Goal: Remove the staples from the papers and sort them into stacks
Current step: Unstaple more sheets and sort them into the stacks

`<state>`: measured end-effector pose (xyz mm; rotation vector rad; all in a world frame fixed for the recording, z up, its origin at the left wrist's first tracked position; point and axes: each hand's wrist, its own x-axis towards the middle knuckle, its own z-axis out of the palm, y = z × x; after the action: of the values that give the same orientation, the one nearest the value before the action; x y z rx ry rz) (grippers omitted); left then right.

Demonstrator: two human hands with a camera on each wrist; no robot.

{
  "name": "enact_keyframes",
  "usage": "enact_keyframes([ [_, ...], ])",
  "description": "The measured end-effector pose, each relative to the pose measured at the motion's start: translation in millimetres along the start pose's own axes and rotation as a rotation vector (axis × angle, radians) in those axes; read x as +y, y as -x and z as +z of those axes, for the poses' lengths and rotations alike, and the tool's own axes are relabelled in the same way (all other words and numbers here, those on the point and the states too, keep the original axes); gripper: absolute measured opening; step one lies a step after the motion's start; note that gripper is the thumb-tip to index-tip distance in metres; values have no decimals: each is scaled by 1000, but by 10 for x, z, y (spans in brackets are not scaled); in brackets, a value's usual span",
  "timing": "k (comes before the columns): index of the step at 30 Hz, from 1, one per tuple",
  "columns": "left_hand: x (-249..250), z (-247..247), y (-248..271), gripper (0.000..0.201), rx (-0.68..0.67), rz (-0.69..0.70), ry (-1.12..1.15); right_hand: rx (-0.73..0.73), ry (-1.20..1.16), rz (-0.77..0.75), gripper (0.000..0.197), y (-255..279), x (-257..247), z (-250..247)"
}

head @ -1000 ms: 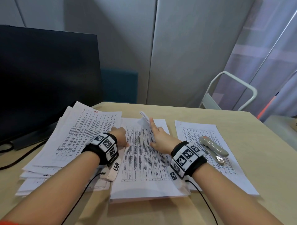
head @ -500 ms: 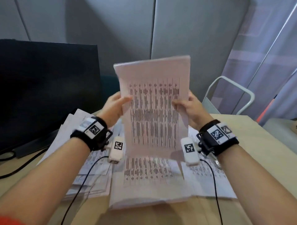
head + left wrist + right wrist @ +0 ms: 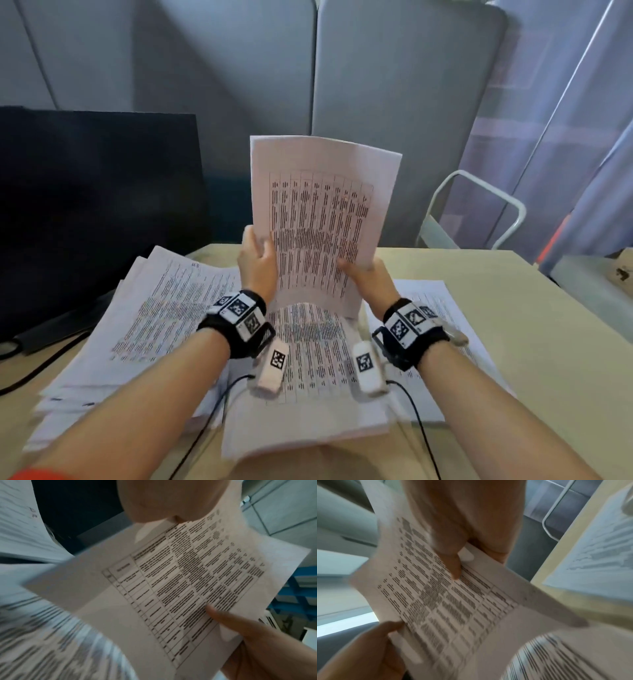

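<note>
head view: sheet (image 3: pixel 322 219) gripped between both hands

No readable text anywhere. The held sheet (image 3: pixel 318 219), centre of the head view, carries a printed table, but the print is too blurred to make out, also in both wrist views. The paper stacks (image 3: pixel 164 308) at lower left show lines of small print and a faint handwritten mark near the top edge, illegible. The wristbands (image 3: pixel 239 313) bear black-and-white square code markers, no letters.
</note>
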<state>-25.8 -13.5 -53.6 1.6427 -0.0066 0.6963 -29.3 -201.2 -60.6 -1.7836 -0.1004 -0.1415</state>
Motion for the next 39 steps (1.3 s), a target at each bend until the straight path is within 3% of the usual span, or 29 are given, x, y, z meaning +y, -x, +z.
enact_keyframes([
  [2,62,16,-112,11,39,46,-76,-94,125,49,26,-90,-41,-140],
  [5,210,8,-292,15,9,84,-205,-220,848,283,46,-214,35,-533],
  [7,297,-2,-366,19,-31,91,-264,-270,1216,443,30,-148,191,-822],
  [10,374,21,-417,19,-68,85,-306,-177,1307,508,32,-66,433,-1088],
  [12,413,58,-429,19,-82,87,-297,-98,1236,484,29,-35,409,-1195],
  [14,449,97,-435,19,-97,81,-274,6,1045,426,42,-38,286,-1305],
  [17,531,148,-431,18,-137,61,-250,287,379,239,51,-84,-106,-1417],
  [20,656,232,-375,17,-179,101,-255,518,-343,49,27,-136,-725,-1507],
  [22,744,313,-320,17,-210,124,-245,614,-645,-112,18,-185,-1175,-1565],
  [26,900,489,-195,15,-267,187,-232,746,-618,-511,28,-313,-1893,-1543],
  [28,957,569,-141,15,-292,203,-215,788,-521,-631,35,-377,-2027,-1438],
  [32,1035,702,-55,15,-328,202,-194,680,-380,-610,14,-439,-2034,-1145],
  [39,1045,820,108,15,-383,227,-208,628,-617,-559,21,-496,-2114,-1014],
])
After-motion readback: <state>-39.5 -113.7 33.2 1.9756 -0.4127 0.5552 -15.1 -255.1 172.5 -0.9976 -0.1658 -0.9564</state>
